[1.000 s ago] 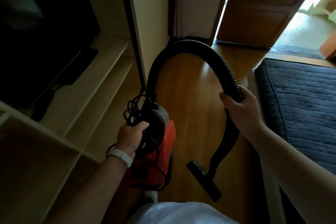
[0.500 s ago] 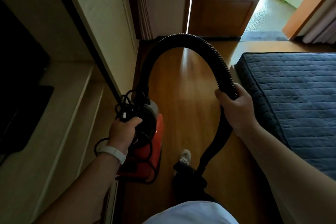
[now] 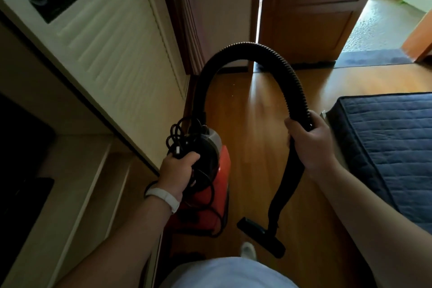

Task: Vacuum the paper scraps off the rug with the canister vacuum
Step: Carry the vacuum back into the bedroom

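Note:
A red and black canister vacuum (image 3: 222, 170) hangs off the wooden floor, carried by my left hand (image 3: 176, 168), which grips its top handle together with a bundle of black cord (image 3: 178, 134). A ribbed black hose (image 3: 268, 54) arches up from the canister and over to my right hand (image 3: 308, 140), which grips it near the wand. Below that hand the black wand drops to a flat floor nozzle (image 3: 261, 237) hanging just above the floor. A dark blue quilted rug (image 3: 385, 138) lies at the right. No paper scraps are visible.
A cream wall unit with shelves (image 3: 77, 194) runs along the left. A wooden door (image 3: 311, 7) stands ajar straight ahead, with a dark mat (image 3: 371, 59) and a bright floor beyond. My foot (image 3: 249, 250) steps on the wooden floor (image 3: 252, 124) between unit and rug.
I have walked forward toward the door while carrying the vacuum. The nozzle has swung back into view below my right hand. Both grips are unchanged.

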The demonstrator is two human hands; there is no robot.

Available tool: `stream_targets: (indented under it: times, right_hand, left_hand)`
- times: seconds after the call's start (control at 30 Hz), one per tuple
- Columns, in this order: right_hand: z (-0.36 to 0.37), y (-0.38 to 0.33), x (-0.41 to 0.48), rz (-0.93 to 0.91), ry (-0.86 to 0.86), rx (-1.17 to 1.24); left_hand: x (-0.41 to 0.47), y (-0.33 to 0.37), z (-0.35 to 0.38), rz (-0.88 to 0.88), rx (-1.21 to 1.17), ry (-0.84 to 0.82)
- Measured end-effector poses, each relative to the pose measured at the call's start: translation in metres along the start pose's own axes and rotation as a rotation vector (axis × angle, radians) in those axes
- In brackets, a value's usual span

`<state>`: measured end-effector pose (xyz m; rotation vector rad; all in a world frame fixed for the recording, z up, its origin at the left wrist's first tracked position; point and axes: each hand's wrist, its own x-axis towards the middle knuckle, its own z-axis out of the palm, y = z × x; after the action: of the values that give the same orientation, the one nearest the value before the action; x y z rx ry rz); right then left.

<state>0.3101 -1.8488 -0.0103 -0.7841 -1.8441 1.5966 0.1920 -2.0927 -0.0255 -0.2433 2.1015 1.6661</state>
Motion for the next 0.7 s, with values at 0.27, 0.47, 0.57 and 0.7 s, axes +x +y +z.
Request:
stream_targets:
  times: [0.27, 0.47, 0.57, 0.7]
  right_hand:
    - [-0.016, 0.011, 0.1, 0.018, 0.112, -0.011]
    - [-0.008, 0.016, 0.198, 0.032, 0.202, -0.112]
    - [-0.004, 0.015, 0.249, 0.044, 0.273, -0.1]
    - [-0.006, 0.006, 0.312, 0.056, 0.389, -0.173]
  left_hand:
    - [0.083, 0.068, 0.075, 0.034, 0.045, -0.082]
    - [0.18, 0.109, 0.136, 0.022, 0.029, -0.185]
    - [0.235, 0.138, 0.17, 0.044, 0.08, -0.293]
    - [0.297, 0.185, 0.216, 0.075, 0.124, -0.398]
